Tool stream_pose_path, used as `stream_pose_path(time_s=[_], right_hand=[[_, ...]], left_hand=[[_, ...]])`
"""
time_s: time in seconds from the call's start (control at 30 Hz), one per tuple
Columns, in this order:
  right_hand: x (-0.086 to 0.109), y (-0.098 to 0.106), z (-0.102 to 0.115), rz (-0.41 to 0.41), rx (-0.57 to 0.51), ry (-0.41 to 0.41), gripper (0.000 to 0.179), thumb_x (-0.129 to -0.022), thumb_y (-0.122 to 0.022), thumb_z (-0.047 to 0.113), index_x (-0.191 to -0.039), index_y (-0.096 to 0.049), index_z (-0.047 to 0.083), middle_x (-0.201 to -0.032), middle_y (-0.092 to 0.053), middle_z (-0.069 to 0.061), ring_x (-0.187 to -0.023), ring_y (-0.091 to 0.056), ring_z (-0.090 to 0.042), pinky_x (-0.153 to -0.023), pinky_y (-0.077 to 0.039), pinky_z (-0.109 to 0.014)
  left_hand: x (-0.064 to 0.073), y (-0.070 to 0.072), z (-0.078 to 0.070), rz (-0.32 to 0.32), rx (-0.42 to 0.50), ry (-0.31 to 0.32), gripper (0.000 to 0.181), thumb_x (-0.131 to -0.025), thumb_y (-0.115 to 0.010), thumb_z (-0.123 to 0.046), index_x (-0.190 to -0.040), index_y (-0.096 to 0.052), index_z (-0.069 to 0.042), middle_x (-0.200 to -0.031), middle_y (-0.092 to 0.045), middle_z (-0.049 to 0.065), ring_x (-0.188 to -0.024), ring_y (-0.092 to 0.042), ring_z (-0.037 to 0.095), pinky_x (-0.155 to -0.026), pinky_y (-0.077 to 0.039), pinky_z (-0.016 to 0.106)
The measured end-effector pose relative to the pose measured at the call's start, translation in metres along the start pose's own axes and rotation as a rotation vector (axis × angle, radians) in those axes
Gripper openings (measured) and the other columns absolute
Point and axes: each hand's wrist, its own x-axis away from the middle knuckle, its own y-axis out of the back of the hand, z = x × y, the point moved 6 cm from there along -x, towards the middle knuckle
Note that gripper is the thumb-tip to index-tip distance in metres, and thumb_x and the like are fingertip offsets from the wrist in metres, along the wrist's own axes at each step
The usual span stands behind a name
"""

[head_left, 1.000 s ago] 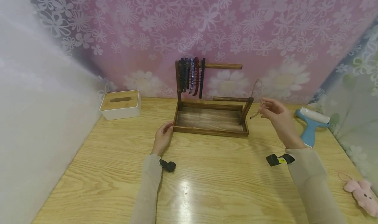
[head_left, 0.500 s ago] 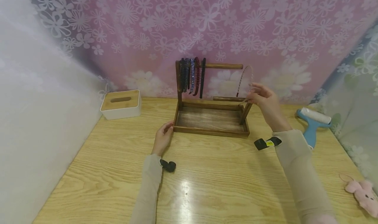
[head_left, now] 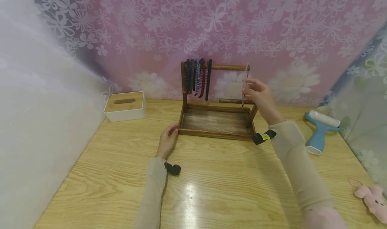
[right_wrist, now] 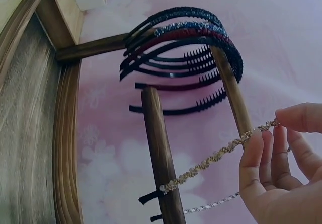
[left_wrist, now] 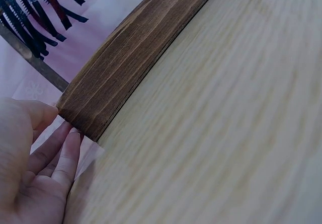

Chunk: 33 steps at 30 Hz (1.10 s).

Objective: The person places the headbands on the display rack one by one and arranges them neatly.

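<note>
A beaded gold-and-silver headband (right_wrist: 209, 161) is pinched between the thumb and fingers of my right hand (head_left: 260, 96). Its arch is at the free right end of the rack's upper bar (head_left: 231, 67), and its tips cross the lower bar (right_wrist: 160, 143) in the right wrist view. The dark wooden headband rack (head_left: 216, 135) stands on the table, with a shallow tray as its base. Several black, blue and red headbands (head_left: 197, 78) hang at the left of the upper bar. My left hand (head_left: 167, 140) touches the tray's front left corner (left_wrist: 75, 110) with its fingertips, fingers mostly straight.
Left of the rack stands a white tissue box (head_left: 125, 113) with a wooden lid. A blue lint roller (head_left: 318, 131) lies to the right. A pink plush toy (head_left: 373, 200) lies near the table's right edge. A floral curtain (head_left: 151, 27) hangs behind.
My right hand has moved left and up with the beaded headband, from right of the rack to the upper bar's free end. The left hand has stayed at the tray's corner.
</note>
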Motion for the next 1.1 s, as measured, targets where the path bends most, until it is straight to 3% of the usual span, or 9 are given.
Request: stream_pose_path(time_s=[0.17,0.3,0.57,0.83,1.1], right_hand=[[-0.003,-0.015,0.006,0.012,0.082,-0.017,0.043,-0.096,-0.058,0.011,-0.139,-0.051,0.006,-0.092,-0.06,0.012,-0.091,-0.06,-0.007,-0.08,-0.052,-0.02],[-0.006,-0.032,0.012,0.054,0.061,-0.027,0.048,-0.096,-0.056,0.01,-0.142,-0.047,0.003,-0.096,-0.059,0.008,-0.096,-0.059,-0.009,-0.086,-0.051,-0.024],[-0.018,-0.064,0.012,0.133,0.029,-0.072,0.047,-0.097,-0.056,0.01,-0.143,-0.046,0.007,-0.099,-0.055,0.006,-0.096,-0.059,-0.013,-0.099,-0.047,-0.04],[-0.032,-0.079,-0.001,0.087,0.024,-0.087,0.044,-0.097,-0.056,0.009,-0.141,-0.05,0.01,-0.101,-0.058,0.002,-0.11,-0.058,-0.027,-0.101,-0.047,-0.047],[-0.035,-0.086,-0.013,0.075,0.055,-0.118,0.043,-0.097,-0.056,0.008,-0.14,-0.052,0.011,-0.102,-0.058,0.002,-0.113,-0.058,-0.03,-0.1,-0.048,-0.046]], left_hand=[[0.001,0.001,-0.001,-0.005,-0.018,-0.004,0.034,-0.102,-0.05,-0.017,-0.134,-0.058,-0.01,-0.136,-0.058,0.012,-0.12,-0.055,0.026,-0.101,-0.043,0.04],[0.0,0.002,-0.001,-0.004,-0.011,0.002,0.033,-0.102,-0.05,-0.018,-0.134,-0.058,-0.012,-0.135,-0.058,0.01,-0.121,-0.055,0.025,-0.103,-0.043,0.041],[0.001,0.0,-0.002,-0.002,-0.017,-0.009,0.033,-0.102,-0.05,-0.015,-0.134,-0.058,-0.01,-0.134,-0.059,0.012,-0.12,-0.055,0.026,-0.101,-0.044,0.041],[0.001,-0.001,-0.005,0.005,-0.029,-0.028,0.033,-0.102,-0.049,-0.012,-0.133,-0.058,-0.007,-0.13,-0.061,0.014,-0.117,-0.056,0.027,-0.098,-0.045,0.036],[0.001,0.0,-0.004,0.008,-0.014,-0.028,0.033,-0.103,-0.049,-0.013,-0.134,-0.057,-0.007,-0.131,-0.06,0.015,-0.118,-0.056,0.028,-0.099,-0.045,0.039]])
